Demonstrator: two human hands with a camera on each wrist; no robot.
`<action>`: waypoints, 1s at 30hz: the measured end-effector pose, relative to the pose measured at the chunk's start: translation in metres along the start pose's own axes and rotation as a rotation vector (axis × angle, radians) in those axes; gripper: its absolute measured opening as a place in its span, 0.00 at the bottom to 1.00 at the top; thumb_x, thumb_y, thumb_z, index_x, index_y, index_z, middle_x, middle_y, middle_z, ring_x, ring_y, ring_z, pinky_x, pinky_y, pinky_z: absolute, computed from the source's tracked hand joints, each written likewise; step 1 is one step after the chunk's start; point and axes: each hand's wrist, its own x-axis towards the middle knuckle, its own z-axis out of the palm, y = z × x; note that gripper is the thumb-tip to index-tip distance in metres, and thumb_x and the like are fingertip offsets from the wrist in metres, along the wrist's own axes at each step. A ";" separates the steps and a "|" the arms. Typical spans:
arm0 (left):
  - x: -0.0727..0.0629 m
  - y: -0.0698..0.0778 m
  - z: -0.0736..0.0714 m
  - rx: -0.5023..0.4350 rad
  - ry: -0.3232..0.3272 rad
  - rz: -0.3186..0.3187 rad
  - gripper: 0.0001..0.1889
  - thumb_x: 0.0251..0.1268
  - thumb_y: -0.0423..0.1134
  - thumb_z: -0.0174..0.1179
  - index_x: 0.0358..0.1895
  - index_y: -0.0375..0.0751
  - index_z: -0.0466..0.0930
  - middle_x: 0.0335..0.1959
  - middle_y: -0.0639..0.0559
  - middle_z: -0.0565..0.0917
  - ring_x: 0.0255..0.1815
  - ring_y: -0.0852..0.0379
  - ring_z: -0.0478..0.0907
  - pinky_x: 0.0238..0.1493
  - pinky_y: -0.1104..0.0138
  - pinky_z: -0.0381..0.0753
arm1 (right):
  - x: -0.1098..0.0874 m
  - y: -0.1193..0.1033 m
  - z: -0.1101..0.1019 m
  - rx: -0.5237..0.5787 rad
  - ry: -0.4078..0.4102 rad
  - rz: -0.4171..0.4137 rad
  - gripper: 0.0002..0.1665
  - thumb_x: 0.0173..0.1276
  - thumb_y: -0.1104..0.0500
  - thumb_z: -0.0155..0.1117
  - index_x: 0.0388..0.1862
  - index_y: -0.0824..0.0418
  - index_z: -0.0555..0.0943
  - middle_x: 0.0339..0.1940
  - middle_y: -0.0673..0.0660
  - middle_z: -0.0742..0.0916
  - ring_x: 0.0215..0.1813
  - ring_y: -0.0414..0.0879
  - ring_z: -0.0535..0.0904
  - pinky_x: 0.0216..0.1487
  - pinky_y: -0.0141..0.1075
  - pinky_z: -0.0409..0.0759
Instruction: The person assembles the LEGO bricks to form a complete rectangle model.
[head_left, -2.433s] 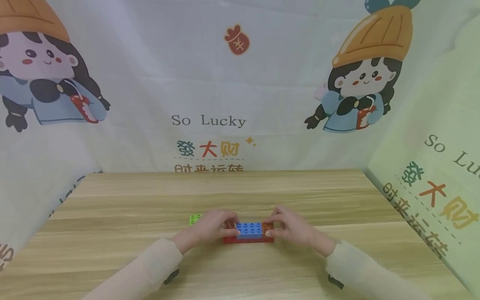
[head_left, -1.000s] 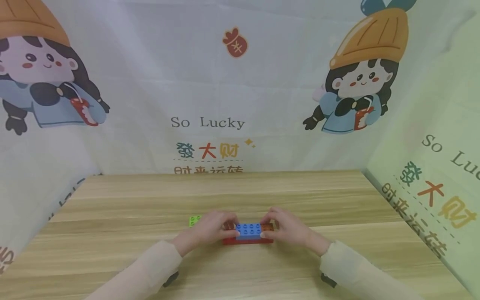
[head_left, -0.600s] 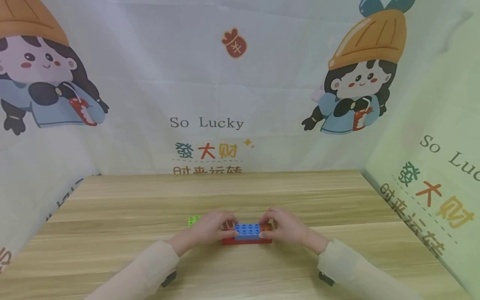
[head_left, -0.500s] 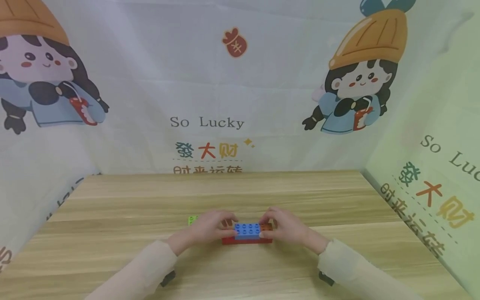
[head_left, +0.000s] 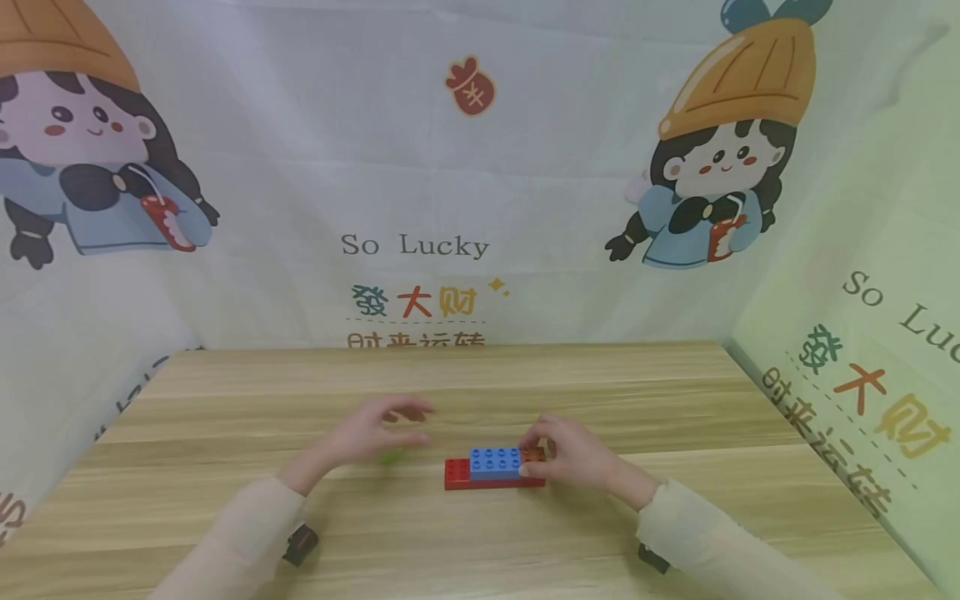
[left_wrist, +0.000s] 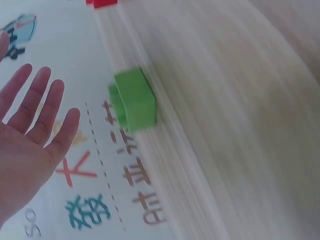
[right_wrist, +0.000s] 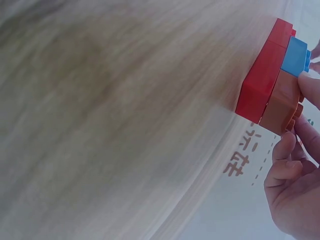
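Note:
Red bricks [head_left: 495, 483] form a long low base on the table, with a seam across their side in the right wrist view. A blue brick [head_left: 495, 462] sits on the base's middle, and a brown brick [right_wrist: 281, 102] sits beside it at the right end. My right hand [head_left: 581, 454] holds that end, thumb on the near side by the blue-brown seam and fingers behind. My left hand [head_left: 375, 429] hovers to the left, fingers spread and holding nothing. Below it is a green brick [left_wrist: 135, 102], mostly hidden and blurred in the head view.
The wooden table [head_left: 262, 392] runs back to a printed cloth [head_left: 420, 167] hanging behind and at both sides. Dark wrist devices show under the sleeves.
My left hand has let go of the left side of the blue brick and moved left and back toward the green brick. The right hand has stayed on the right end.

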 end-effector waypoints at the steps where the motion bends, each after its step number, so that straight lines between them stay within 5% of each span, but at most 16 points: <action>1: -0.002 -0.002 -0.003 -0.002 0.002 -0.013 0.22 0.53 0.46 0.61 0.52 0.44 0.72 0.47 0.50 0.76 0.48 0.54 0.71 0.50 0.53 0.66 | 0.000 0.000 0.000 0.003 0.000 0.000 0.17 0.54 0.49 0.66 0.38 0.57 0.78 0.33 0.44 0.76 0.27 0.39 0.68 0.27 0.31 0.68; 12: -0.016 -0.023 -0.016 -0.003 -0.046 -0.062 0.23 0.55 0.41 0.60 0.53 0.35 0.70 0.50 0.41 0.74 0.51 0.47 0.69 0.50 0.49 0.65 | 0.000 0.003 0.000 0.005 0.010 -0.012 0.16 0.53 0.49 0.66 0.38 0.56 0.79 0.32 0.43 0.76 0.25 0.38 0.67 0.26 0.31 0.68; 30: -0.021 -0.044 -0.015 -0.006 -0.153 -0.063 0.26 0.55 0.42 0.60 0.55 0.33 0.67 0.51 0.41 0.73 0.52 0.44 0.69 0.50 0.54 0.68 | -0.001 0.002 -0.001 0.024 0.009 -0.007 0.17 0.53 0.49 0.66 0.38 0.57 0.79 0.32 0.44 0.76 0.26 0.39 0.67 0.26 0.31 0.69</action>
